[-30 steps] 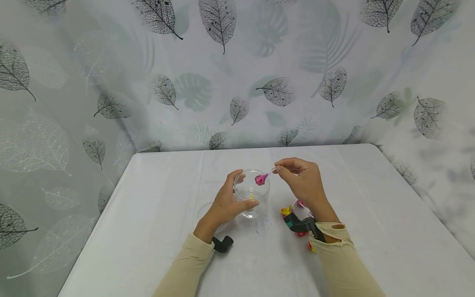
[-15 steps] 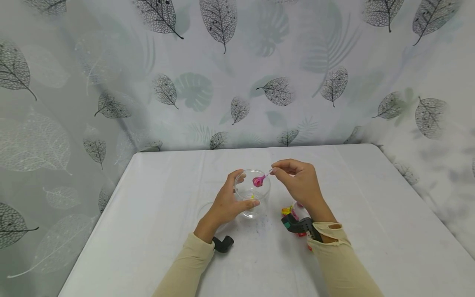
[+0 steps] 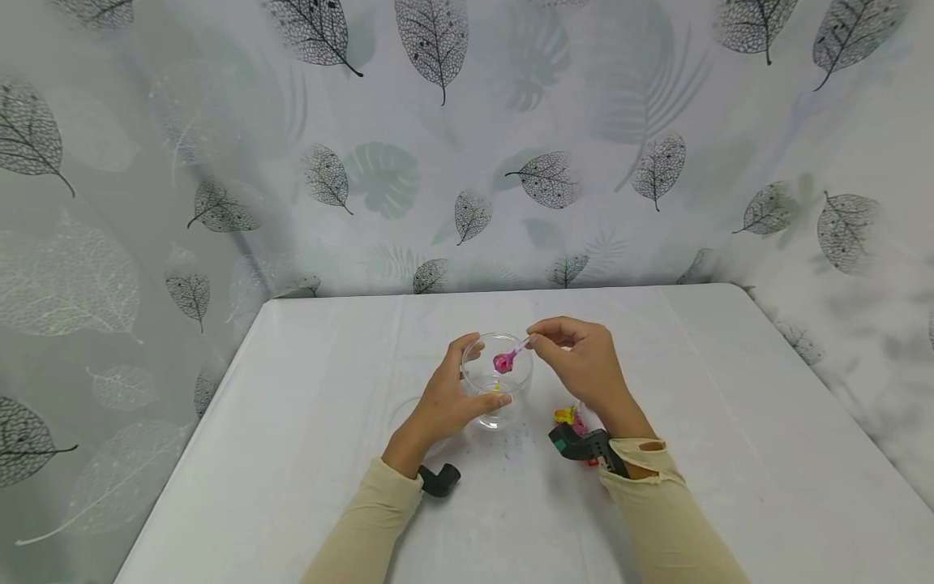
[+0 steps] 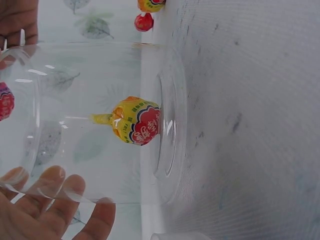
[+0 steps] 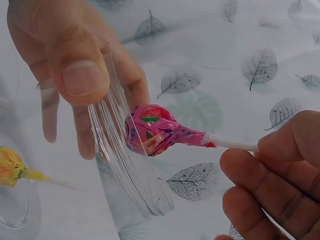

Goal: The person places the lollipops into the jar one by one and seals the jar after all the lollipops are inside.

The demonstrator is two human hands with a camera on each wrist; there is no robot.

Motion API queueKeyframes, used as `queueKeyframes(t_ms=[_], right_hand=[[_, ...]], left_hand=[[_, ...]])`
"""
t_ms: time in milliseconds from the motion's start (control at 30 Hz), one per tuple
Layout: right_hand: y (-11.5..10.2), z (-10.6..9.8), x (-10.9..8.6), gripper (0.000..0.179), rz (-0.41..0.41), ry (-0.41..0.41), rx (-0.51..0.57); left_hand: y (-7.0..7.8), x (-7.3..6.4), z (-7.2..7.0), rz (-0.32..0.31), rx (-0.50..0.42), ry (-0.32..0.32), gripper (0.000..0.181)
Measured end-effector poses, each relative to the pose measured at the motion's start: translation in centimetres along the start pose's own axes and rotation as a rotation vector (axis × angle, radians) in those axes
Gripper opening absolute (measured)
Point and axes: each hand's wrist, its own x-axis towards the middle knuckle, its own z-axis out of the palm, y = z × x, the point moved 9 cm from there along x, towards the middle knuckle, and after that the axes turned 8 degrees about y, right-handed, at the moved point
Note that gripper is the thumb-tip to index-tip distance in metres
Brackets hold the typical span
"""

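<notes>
My left hand grips a clear plastic jar round its side, thumb near the rim. A yellow-wrapped lollipop stands head down on the jar's bottom, its white stick pointing to the mouth. With thumb and fingertips my right hand pinches the white stick of a pink-wrapped lollipop. That lollipop's head is right at the jar's mouth, pointing inward, as the right wrist view shows.
More wrapped candies, yellow, pink and red, lie on the white table beneath the right wrist. A clear round lid lies partly behind the left hand. A leaf-patterned cloth hangs at the back.
My right hand has moved left and slightly down, bringing the pink lollipop further over the jar's mouth. The left hand and the jar have stayed nearly still.
</notes>
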Motion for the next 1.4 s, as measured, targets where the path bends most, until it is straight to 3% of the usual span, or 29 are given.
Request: queueKeyframes(t_ms=[1000,1400], right_hand=[[0.0,1.6,-0.4,0.007,-0.020,-0.061,-0.109],[-0.3,1.7,-0.5,0.009,-0.039,-0.089,-0.084]], left_hand=[[-0.2,-0.1,0.1,-0.017,-0.007,-0.005,0.099],[-0.3,-0.1,0.1,-0.011,-0.002,-0.003,0.101]])
